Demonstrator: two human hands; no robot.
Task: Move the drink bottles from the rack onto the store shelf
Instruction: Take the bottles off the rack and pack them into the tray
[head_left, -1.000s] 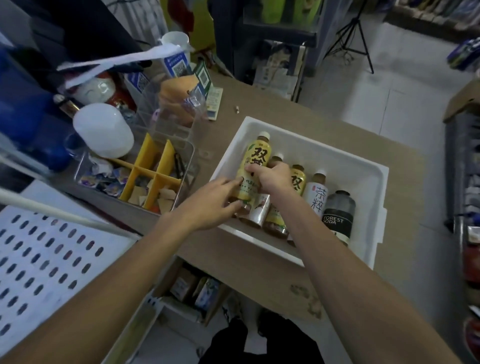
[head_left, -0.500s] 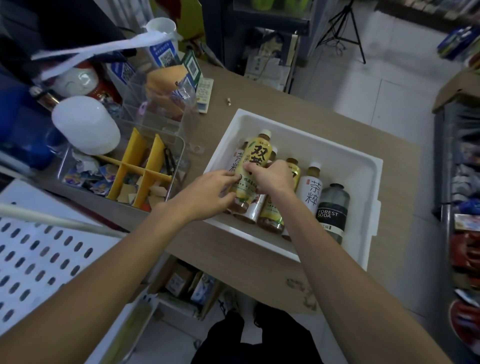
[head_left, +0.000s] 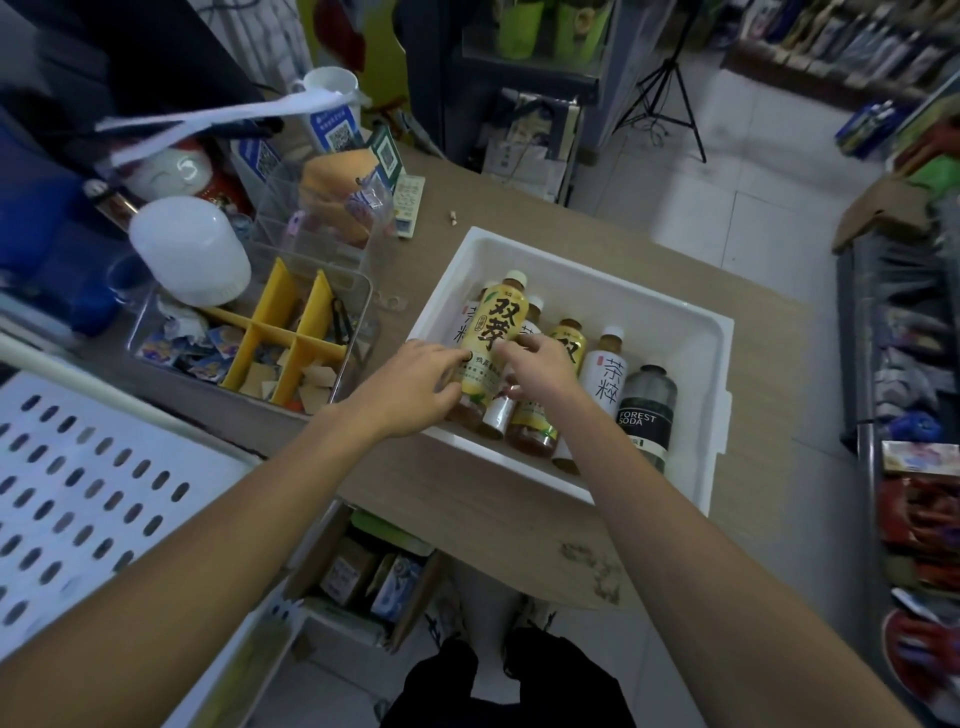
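Note:
A white rack (head_left: 691, 332) sits on the wooden counter and holds several drink bottles lying side by side. A yellow-label tea bottle (head_left: 493, 332) lies on top of the others at the rack's left. My left hand (head_left: 415, 387) grips its lower part from the left. My right hand (head_left: 540, 369) pinches the same bottle from the right. Beside my right hand lie another yellow-label bottle (head_left: 569, 343), a white-label bottle (head_left: 605, 374) and a dark Forest Soda bottle (head_left: 647, 410).
A clear box with yellow dividers (head_left: 291, 338), a white bulb (head_left: 189, 254) and QR-code stands (head_left: 332, 124) crowd the counter's left. A white perforated panel (head_left: 78, 499) lies near left. Store shelves (head_left: 914, 415) run along the right; a tripod (head_left: 665, 88) stands on the tiled floor.
Both hands stay on the yellow-label bottle, and it has lifted slightly over the neighbouring bottles. A white-label bottle under it at the left now shows.

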